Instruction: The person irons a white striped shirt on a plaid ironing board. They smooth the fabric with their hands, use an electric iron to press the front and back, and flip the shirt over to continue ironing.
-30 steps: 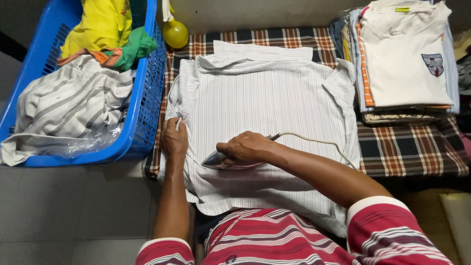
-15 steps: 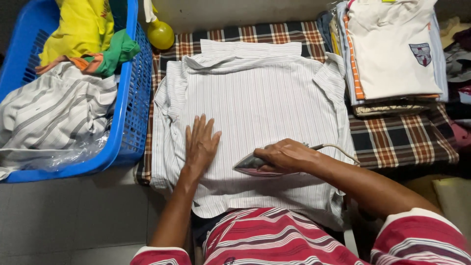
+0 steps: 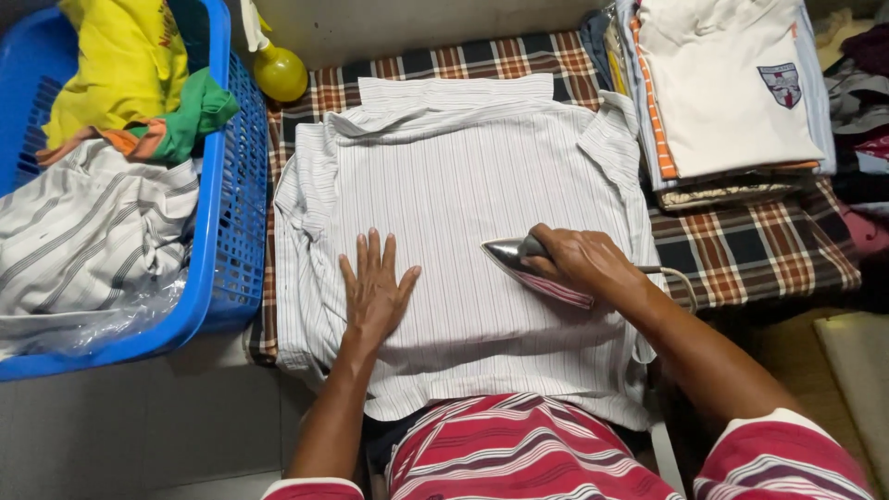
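Striped shirt (image 3: 463, 185) under flat left hand (image 3: 375, 292); right hand (image 3: 579, 259) grips iron (image 3: 519, 259).

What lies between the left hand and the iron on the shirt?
In the head view, only bare striped shirt lies between the flat left hand and the iron gripped by the right hand.

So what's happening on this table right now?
A person is ironing a white pinstriped shirt spread flat on a plaid-covered board. The right hand grips a silver iron on the shirt, while the left hand lies flat on the cloth. A blue plastic laundry basket sits alongside, and folded clothes are stacked opposite.
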